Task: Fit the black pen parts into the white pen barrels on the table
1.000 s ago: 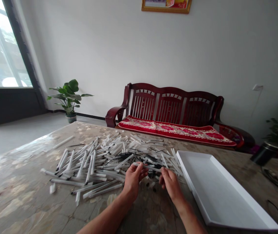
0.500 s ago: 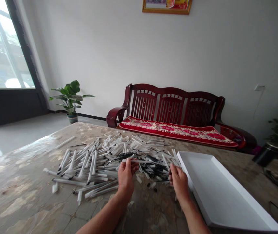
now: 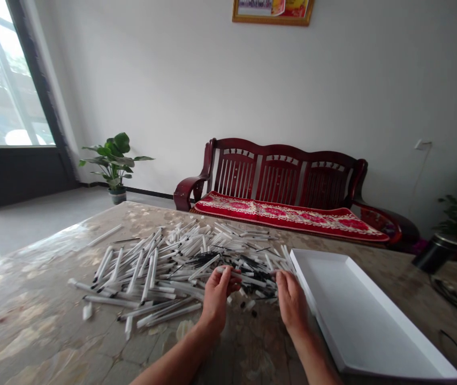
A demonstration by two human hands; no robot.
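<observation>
My left hand (image 3: 215, 295) is closed in a pinch around a white pen barrel (image 3: 249, 278), which points to the right. Facing it, my right hand (image 3: 291, 302) has its fingers pressed together close to the barrel's far end; what they pinch is hidden. Behind and left of both hands spreads a heap of white pen barrels (image 3: 154, 266), many with dark ends. Thin black pen refills (image 3: 204, 260) lie in the middle of the heap. Small black and clear caps (image 3: 243, 305) are scattered just in front, between my hands.
A shallow white box lid (image 3: 367, 315) lies to the right of my right hand. The pile rests on a patterned tabletop (image 3: 47, 299). At the right stand a black cylinder (image 3: 437, 252) and cables (image 3: 451, 294). Beyond are a wooden bench (image 3: 280, 171) and a potted plant (image 3: 116, 160).
My left hand has moved right and slightly nearer with the pen barrel, closing the gap to my right hand. The right hand has shifted only slightly.
</observation>
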